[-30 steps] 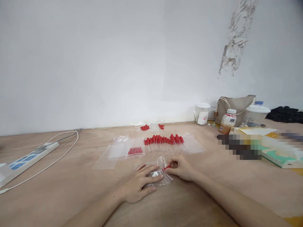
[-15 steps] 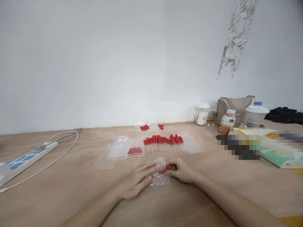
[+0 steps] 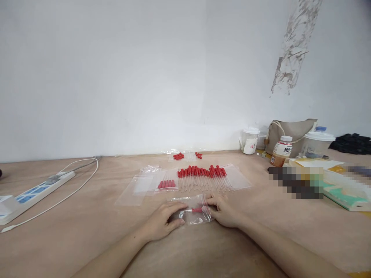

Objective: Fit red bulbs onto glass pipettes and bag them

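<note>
The left hand (image 3: 164, 220) lies at the left end of a clear bag (image 3: 197, 220), its thumb and forefinger spread apart with film between them; its other fingers are largely hidden behind the forefinger. The right hand (image 3: 224, 210) is curled at the other end, by the red zip line; its fingertips are partly lost against the film and the folded fingers, so I cannot tell whether it grips the bag's edge, the dropper or neither.

Between the hands is the dropper (image 3: 196, 210), its red part toward the right hand and its thin stem toward the left. It appears to lie within the bag, but glare blurs the stem, and the end by the right hand is hard to make out.

Just beyond, a row of droppers (image 3: 199, 172) lies with red ends away from the person, many overlapping and their tips faint. To its left, a filled bag (image 3: 166, 184) shows five red bulbs, near thin flat bags (image 3: 142, 189) whose edges blend together. Behind are small piles of red pieces (image 3: 178, 156), too small to identify.

Far right, a bottle (image 3: 280, 153) partly covers a grey pouch (image 3: 292, 133); pixelation masks something dark before them. At left, a power strip (image 3: 37, 194) is cut off by the frame.
</note>
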The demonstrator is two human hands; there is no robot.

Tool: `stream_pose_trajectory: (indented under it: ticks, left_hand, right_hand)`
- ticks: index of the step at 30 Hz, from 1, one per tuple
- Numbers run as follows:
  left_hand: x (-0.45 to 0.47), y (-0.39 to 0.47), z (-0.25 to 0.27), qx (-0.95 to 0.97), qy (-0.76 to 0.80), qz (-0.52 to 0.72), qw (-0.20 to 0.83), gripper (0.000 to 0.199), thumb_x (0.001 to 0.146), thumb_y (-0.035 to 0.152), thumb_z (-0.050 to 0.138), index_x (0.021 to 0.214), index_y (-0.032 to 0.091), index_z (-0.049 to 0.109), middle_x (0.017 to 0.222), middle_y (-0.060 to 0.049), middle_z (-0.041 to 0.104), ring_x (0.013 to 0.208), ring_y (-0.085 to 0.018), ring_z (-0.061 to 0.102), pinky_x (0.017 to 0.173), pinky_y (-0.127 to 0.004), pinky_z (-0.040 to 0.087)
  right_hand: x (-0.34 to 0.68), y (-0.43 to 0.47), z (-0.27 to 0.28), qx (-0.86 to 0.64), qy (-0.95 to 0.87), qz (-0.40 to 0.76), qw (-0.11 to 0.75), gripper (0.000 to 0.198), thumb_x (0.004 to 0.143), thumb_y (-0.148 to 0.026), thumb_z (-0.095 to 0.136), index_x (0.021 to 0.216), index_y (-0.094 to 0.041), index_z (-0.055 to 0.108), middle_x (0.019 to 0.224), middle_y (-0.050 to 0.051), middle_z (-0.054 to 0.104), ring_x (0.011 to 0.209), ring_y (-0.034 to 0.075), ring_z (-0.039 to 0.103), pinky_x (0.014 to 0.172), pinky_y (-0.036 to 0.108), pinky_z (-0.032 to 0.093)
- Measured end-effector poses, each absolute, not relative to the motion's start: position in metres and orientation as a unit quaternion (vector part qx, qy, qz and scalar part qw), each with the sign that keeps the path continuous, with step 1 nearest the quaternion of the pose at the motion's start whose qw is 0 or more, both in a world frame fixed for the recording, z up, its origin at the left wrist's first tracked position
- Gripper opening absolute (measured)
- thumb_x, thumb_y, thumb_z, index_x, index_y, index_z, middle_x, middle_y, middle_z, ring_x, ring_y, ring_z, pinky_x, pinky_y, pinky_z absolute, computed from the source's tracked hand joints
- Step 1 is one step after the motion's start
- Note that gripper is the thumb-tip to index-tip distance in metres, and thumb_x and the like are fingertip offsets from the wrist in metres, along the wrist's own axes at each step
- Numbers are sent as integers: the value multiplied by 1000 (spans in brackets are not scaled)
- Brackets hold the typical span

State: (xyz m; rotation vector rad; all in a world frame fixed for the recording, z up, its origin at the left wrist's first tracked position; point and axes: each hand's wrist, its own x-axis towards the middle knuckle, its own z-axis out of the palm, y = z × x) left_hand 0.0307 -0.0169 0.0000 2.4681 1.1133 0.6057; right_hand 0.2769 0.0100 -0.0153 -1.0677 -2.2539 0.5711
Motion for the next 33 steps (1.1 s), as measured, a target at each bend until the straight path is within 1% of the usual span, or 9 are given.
stream_pose_trajectory:
  ticks: [3,5,7,10,15,23,29,32,33]
  left_hand:
    - [31,-18,2,875,390,215,188,39,82,36,48,120,27,46,119,-3,52,109,-21,46,93,-37,36]
    - [31,-18,5,875,388,220,189,34,85,35,43,118,27,47,120,-2,51,111,-19,44,95,-36,34]
    - [31,-18,6,873,388,232,185,31,86,33,41,115,26,51,120,-2,51,111,-18,44,95,-34,34]
    - [30,-17,6,873,384,247,171,27,84,32,45,107,24,56,115,-4,53,107,-18,47,93,-32,37]
    - [29,-18,6,879,372,244,169,26,83,31,47,105,22,58,105,-5,57,99,-18,51,89,-31,39]
    - [32,-19,8,882,359,244,183,26,85,31,44,106,22,57,103,-4,59,97,-17,52,87,-29,40]
    - [30,-20,8,884,357,233,190,28,84,30,44,109,23,55,107,-4,58,100,-18,50,89,-31,39]
    - [28,-19,6,884,359,228,191,30,84,29,45,112,23,53,111,-4,57,104,-18,48,91,-33,37]
    - [28,-19,6,884,361,228,191,30,84,29,45,112,23,53,111,-4,56,105,-19,48,91,-33,37]
  right_hand:
    - [286,24,-15,-424,-821,238,299,22,78,-27,45,78,-19,66,73,2,62,65,13,52,61,24,38]
    - [291,39,-12,-473,-790,208,329,17,74,-24,49,77,-16,63,70,2,62,61,12,52,57,23,38]
    - [291,54,-7,-523,-762,153,350,14,69,-19,52,80,-14,60,69,2,61,63,13,53,60,22,38]
    - [277,76,-1,-574,-736,112,342,18,66,-14,53,83,-13,58,69,3,62,68,13,55,63,22,38]
    - [240,102,0,-627,-690,100,348,18,68,-13,49,84,-11,57,81,9,62,76,16,57,65,23,39]
    - [212,115,4,-690,-646,99,312,25,66,-5,47,89,-7,55,85,18,61,82,26,58,64,29,41]
    - [215,110,17,-680,-652,110,316,25,69,-6,44,92,-8,53,92,18,59,87,24,57,67,28,41]
    - [239,96,23,-657,-666,124,330,32,71,-10,44,103,-7,47,90,16,59,84,22,57,64,25,41]
    - [249,90,23,-649,-671,133,334,38,71,-11,44,109,-7,42,84,13,59,78,20,58,61,24,41]
